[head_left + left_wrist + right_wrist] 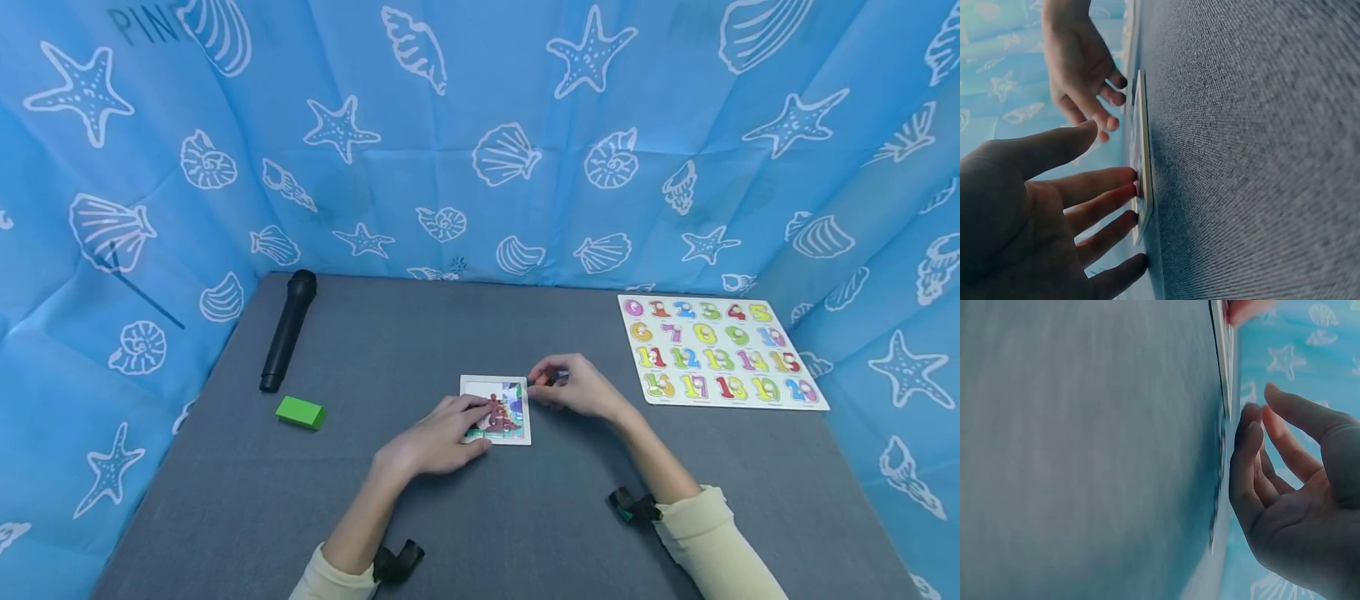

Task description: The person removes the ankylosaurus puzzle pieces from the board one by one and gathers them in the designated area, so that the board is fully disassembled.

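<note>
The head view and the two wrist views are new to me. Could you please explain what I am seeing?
There is no robot here: a person works bare-handed. One camera, worn on the head, looks forward and down; a black camera on each wrist looks at that hand. On the grey table lie a puzzle, a number board at the right, and a microphone and a green block at the left. The left hand rests on the puzzle. The right hand is beside the puzzle's right edge; the wrist views show nothing gripped in it.
</note>
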Tool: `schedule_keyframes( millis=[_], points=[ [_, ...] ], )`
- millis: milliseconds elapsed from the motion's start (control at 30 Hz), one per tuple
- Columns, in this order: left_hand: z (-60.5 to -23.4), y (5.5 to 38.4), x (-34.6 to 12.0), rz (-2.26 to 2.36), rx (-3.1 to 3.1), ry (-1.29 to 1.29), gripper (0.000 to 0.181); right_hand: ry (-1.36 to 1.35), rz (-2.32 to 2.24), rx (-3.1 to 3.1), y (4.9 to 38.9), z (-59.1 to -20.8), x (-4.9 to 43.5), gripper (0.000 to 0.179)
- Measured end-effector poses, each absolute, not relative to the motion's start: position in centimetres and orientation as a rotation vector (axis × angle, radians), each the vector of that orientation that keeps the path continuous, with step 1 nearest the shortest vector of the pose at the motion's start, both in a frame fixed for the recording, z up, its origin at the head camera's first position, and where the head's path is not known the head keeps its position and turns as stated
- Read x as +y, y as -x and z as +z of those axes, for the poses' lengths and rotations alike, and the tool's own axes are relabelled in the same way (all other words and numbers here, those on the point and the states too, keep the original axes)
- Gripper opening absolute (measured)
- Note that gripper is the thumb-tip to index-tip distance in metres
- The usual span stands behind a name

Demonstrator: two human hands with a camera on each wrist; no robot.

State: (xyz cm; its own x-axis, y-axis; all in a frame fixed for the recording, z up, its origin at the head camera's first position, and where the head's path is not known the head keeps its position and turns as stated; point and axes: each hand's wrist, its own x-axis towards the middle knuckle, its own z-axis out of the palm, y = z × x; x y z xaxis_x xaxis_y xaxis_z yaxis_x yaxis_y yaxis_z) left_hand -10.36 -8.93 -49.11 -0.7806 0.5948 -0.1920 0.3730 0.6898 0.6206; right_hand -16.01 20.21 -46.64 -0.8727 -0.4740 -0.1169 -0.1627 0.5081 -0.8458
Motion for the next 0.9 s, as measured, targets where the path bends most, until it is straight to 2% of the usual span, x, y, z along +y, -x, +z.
schedule_keyframes(
  millis=[133,333,667,900],
  points=[
    [-50.2,10.8,-9.2,0.802,2.510,-0.764,0.068,0.571,-1.279,2.381,15.9,-46.7,18.4,0.020],
    [-47.1,10.1,-8.9,0.829,2.446,-0.715,0.064,0.613,-1.105,2.473,16.2,-46.9,16.4,0.018],
    [-50.8,10.9,-9.2,0.822,2.506,-0.755,0.066,0.666,-0.929,2.583,16.3,-46.7,15.4,0.005],
    [-50.3,10.8,-9.1,0.801,2.496,-0.740,0.067,0.689,-0.925,2.643,15.9,-46.5,15.3,0.005]
  ],
)
